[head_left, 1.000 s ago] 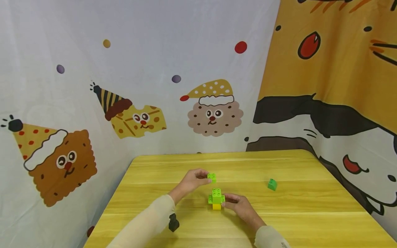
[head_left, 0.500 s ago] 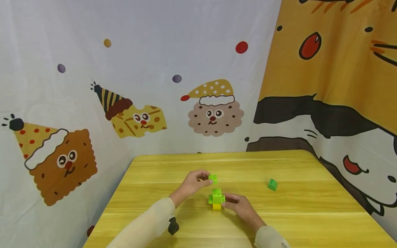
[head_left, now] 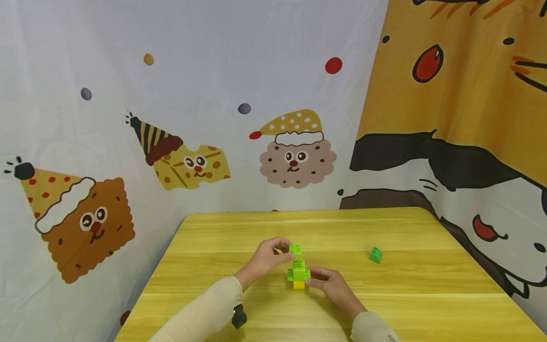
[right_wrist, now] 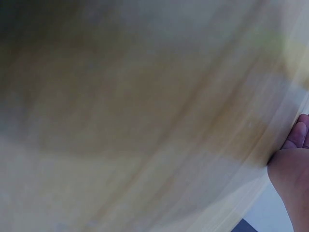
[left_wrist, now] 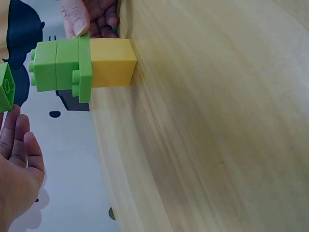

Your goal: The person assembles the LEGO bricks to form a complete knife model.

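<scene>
In the head view a block stack stands upright on the table, with a yellow block (head_left: 298,285) at its foot. Across that lies a wider light green plate (left_wrist: 85,79), and two light green bricks (left_wrist: 57,65) sit on the plate. My left hand (head_left: 269,259) pinches a loose light green brick (head_left: 295,251) just over the stack; a gap between them shows in the left wrist view. My right hand (head_left: 335,287) holds the stack by the plate's right end, its thumb on the plate. The right wrist view catches only part of this hand (right_wrist: 294,154).
A darker green curved brick (head_left: 375,255) lies to the right on the wooden table (head_left: 410,294). Under my left sleeve a black object (head_left: 239,317), perhaps the wrist camera, shows. Behind the table's far edge hangs a cartoon-printed curtain (head_left: 192,85).
My left hand has moved slightly right and down, carrying the light green brick closer over the stack. My right hand and the stack stay where they were.
</scene>
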`<action>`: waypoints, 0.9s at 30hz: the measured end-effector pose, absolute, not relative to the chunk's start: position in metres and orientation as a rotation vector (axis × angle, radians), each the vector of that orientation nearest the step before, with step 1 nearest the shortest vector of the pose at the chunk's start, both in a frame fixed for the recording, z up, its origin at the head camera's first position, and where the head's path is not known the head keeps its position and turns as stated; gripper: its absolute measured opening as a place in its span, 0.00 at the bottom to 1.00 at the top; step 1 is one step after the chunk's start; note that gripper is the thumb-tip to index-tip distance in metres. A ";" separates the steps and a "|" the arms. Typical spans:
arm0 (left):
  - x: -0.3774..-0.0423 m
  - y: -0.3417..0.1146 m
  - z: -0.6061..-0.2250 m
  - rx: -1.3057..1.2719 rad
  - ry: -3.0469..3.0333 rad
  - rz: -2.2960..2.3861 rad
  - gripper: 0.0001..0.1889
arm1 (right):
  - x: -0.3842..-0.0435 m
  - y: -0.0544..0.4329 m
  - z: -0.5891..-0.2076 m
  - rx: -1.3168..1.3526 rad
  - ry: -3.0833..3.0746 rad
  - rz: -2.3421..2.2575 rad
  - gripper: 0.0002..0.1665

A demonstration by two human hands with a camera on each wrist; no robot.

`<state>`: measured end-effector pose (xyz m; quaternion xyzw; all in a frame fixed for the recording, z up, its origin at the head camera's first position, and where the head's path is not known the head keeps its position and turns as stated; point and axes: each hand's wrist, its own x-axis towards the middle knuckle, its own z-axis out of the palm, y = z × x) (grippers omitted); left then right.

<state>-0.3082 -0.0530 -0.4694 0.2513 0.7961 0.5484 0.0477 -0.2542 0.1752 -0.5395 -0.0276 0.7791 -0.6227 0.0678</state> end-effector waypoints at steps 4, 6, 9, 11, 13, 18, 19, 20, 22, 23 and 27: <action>-0.307 -0.053 -0.474 0.761 2.435 1.648 0.12 | -0.254 0.175 -0.540 -0.080 2.348 -1.877 0.31; -0.307 -0.052 -0.475 0.757 2.434 1.637 0.13 | -0.254 0.176 -0.540 -0.078 2.349 -1.876 0.31; -0.305 -0.052 -0.477 0.752 2.429 1.625 0.13 | -0.254 0.176 -0.540 -0.076 2.346 -1.878 0.32; -0.305 -0.051 -0.479 0.758 2.427 1.622 0.14 | -0.254 0.176 -0.540 -0.075 2.347 -1.878 0.32; -0.304 -0.051 -0.480 0.755 2.428 1.617 0.14 | -0.254 0.176 -0.540 -0.074 2.347 -1.879 0.32; -0.304 -0.051 -0.485 0.744 2.427 1.617 0.14 | -0.254 0.176 -0.540 -0.067 2.361 -1.882 0.30; -0.303 -0.051 -0.486 0.744 2.427 1.617 0.14 | -0.254 0.175 -0.540 -0.065 2.366 -1.881 0.30; -0.303 -0.051 -0.486 0.744 2.427 1.615 0.14 | -0.254 0.175 -0.539 -0.064 2.372 -1.881 0.29; -0.303 -0.051 -0.488 0.746 2.430 1.611 0.14 | -0.253 0.175 -0.539 -0.062 2.376 -1.885 0.29; -0.302 -0.051 -0.488 0.749 2.431 1.610 0.14 | -0.253 0.175 -0.538 -0.066 2.379 -1.884 0.29; -0.302 -0.051 -0.490 0.758 2.425 1.612 0.14 | -0.253 0.174 -0.538 -0.061 2.379 -1.888 0.28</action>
